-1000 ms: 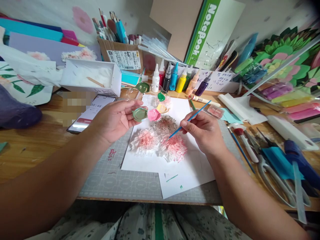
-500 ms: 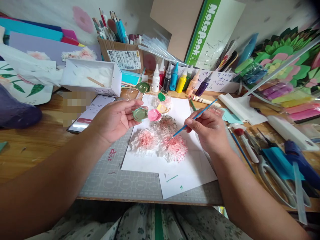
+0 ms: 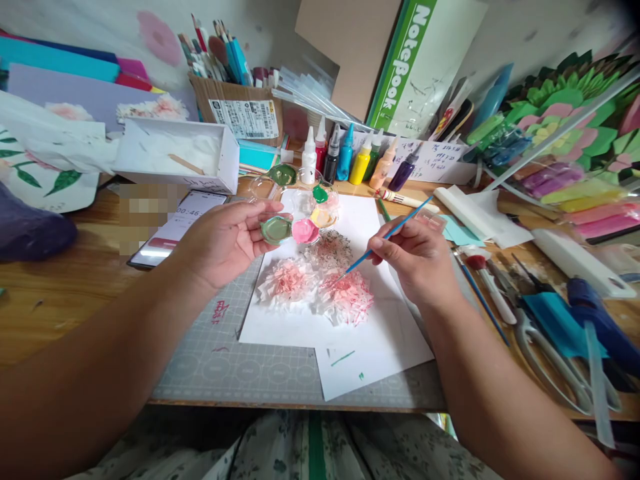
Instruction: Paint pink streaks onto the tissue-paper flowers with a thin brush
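My left hand (image 3: 227, 237) is closed on the edge of a clear palette (image 3: 261, 185), its wells holding green, pink and yellowish paint. In my right hand (image 3: 413, 260) is a thin blue paintbrush (image 3: 387, 235), gripped like a pen. Its tip meets the pink-edged paper flower (image 3: 347, 298) at the front right. Beside that flower lies a white one with a pink centre (image 3: 289, 281). A third flower (image 3: 327, 251), speckled dark, sits behind them, partly under the palette. All three rest on white paper (image 3: 400, 327).
A grey cutting mat (image 3: 200, 367) lies under the paper. Paint bottles (image 3: 359, 163) line the back. At left are a phone (image 3: 175, 227) and a white box (image 3: 175, 150). Scissors (image 3: 540, 367), brushes and a glue gun (image 3: 585, 307) lie at right.
The view has shifted very slightly. Both hands keep their holds, and the brush tip stays at the front right flower.
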`<state>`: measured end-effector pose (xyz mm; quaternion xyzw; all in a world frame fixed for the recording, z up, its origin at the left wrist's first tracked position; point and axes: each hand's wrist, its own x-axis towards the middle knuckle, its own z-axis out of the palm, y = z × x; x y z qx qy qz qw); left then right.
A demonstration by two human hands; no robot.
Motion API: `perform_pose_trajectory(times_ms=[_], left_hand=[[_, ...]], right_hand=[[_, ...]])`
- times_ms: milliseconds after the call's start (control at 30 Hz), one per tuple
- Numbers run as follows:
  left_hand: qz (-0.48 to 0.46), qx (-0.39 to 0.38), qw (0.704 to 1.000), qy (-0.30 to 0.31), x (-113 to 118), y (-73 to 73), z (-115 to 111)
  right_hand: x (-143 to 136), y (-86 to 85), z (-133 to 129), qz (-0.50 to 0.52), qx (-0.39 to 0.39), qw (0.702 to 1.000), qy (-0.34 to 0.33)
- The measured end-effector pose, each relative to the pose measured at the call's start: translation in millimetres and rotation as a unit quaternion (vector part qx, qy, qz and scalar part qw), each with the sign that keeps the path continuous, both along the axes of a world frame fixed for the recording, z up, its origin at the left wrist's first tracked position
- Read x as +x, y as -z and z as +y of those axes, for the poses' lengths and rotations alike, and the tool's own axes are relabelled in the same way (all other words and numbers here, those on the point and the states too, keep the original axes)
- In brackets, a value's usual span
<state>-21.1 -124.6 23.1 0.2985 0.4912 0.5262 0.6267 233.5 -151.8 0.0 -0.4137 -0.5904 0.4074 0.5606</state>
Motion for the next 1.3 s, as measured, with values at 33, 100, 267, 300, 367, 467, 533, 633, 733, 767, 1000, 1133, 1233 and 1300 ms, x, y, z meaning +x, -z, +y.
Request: perform_pose_trajectory(times_ms=[33, 100, 267, 300, 367, 467, 533, 633, 733, 767, 1000, 1133, 1233, 1300], left_hand=[[0.000, 0.000, 1.000, 0.001, -0.1, -0.1, 0.0], [0.000, 0.000, 1.000, 0.004, -0.3, 0.0, 0.1], [-0.003, 0.001, 1.000, 0.006, -0.4, 1.2, 0.0], [-0.005, 0.002, 1.000, 0.006, -0.4, 1.3, -0.2], [-0.009, 0.002, 1.000, 0.006, -0.4, 1.2, -0.7], [-0.013, 0.004, 1.000, 0.007, -0.6, 0.8, -0.9], [-0.015, 0.005, 1.000, 0.004, -0.6, 0.8, -0.6], [-0.016, 0.006, 1.000, 0.003, 0.1, 0.9, 0.3], [-0.017, 0.005, 1.000, 0.003, 0.6, 0.2, 0.6], [-0.017, 0.003, 1.000, 0.003, 0.5, -0.2, 0.4], [-0.020, -0.002, 1.000, 0.003, -0.5, -0.9, -1.3], [-0.021, -0.004, 1.000, -0.002, 0.4, -0.9, -1.1], [-0.020, -0.004, 1.000, -0.002, 0.7, -0.8, -0.9], [-0.020, -0.003, 1.000, 0.000, 0.8, -0.6, -0.7]], right_hand=[[0.1, 0.1, 0.0, 0.011, 0.003, 1.000, 0.006], [-0.4, 0.4, -0.4, 0.035, 0.002, 0.999, 0.012], [-7.0, 0.6, -3.0, 0.026, -0.023, 0.999, -0.030], [-8.6, 0.4, -3.5, 0.020, -0.026, 0.999, -0.036], [-10.8, 0.2, -4.3, 0.010, -0.028, 0.999, -0.042], [-11.5, 0.1, -5.0, -0.004, -0.025, 0.999, -0.042], [-10.9, 0.1, -5.2, -0.007, -0.024, 0.999, -0.042], [-10.3, 0.1, -5.5, -0.009, -0.024, 0.999, -0.041], [-10.2, 0.4, -5.8, -0.014, -0.023, 0.999, -0.038], [-10.2, 0.6, -6.0, -0.014, -0.023, 0.999, -0.038], [-9.7, -0.5, -7.8, -0.014, -0.010, 0.999, -0.046], [-8.4, -3.4, -8.5, -0.026, 0.005, 0.998, -0.051], [-7.8, -5.0, -9.3, -0.039, 0.021, 0.998, -0.047], [-7.9, -5.8, -10.2, -0.047, 0.034, 0.997, -0.050]])
